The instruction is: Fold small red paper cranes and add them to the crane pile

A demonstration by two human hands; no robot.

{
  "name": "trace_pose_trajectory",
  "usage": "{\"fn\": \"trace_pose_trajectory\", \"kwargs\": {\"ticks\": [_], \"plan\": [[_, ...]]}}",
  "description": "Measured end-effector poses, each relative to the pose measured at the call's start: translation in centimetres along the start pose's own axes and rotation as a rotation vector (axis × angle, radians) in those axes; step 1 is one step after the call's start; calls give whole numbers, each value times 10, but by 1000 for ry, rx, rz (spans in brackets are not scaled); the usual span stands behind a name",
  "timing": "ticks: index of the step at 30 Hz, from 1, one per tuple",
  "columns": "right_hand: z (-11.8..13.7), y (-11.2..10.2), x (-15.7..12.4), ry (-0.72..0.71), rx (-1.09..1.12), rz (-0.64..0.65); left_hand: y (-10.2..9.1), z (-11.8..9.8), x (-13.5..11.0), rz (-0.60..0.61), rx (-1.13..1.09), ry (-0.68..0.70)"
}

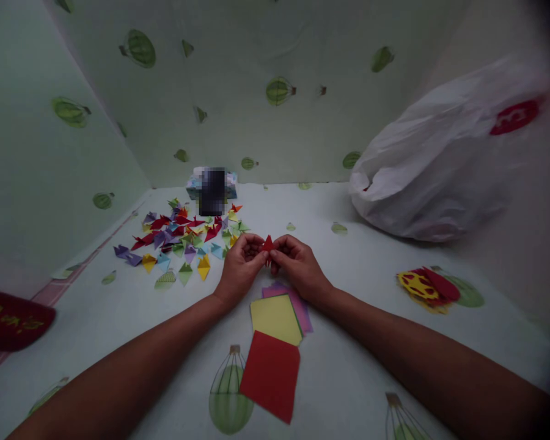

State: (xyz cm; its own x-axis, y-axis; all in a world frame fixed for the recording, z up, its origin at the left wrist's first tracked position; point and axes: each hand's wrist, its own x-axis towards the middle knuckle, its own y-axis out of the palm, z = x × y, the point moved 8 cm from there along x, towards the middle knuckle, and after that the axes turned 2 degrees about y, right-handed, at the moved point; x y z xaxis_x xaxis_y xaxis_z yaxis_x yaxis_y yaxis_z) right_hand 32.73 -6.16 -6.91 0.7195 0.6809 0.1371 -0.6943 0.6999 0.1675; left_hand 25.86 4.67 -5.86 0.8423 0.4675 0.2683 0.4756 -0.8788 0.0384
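Note:
A small piece of folded red paper [268, 244] stands point-up between my two hands. My left hand [245, 263] pinches its left side with thumb and fingers. On the other side my right hand [300, 263] grips it the same way. Just below the hands lie square paper sheets: purple sheets [305, 308] underneath, a yellow sheet [275, 315] over them, and a red sheet [272, 376] nearest me, overlapping the yellow one. Beyond my left hand spreads a heap of small folded paper pieces [178, 232] in many colours.
Behind the heap stand a tissue box [231, 183] and a dark, pixelated upright object [212, 192]. A white plastic bag [421, 171] bulges at the back right. Yellow and red cut-outs [424, 287] lie at the right. A dark red object with gold writing [16, 321] sits at the left edge.

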Motion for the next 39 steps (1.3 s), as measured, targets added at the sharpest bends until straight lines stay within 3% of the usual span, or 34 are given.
{"fn": "trace_pose_trajectory", "kwargs": {"ticks": [14,21,27,39], "plan": [[1,0,1,-41,51,9,-2,6,1,30,-43,-53],[8,-3,-1,-82,-42,-35,-2,6,0,10,-78,-76],[10,1,-4,-138,-125,2,-2,4,1,-22,-82,-46],[-2,0,0,27,42,2,-3,-2,1,-28,-52,17]]}}
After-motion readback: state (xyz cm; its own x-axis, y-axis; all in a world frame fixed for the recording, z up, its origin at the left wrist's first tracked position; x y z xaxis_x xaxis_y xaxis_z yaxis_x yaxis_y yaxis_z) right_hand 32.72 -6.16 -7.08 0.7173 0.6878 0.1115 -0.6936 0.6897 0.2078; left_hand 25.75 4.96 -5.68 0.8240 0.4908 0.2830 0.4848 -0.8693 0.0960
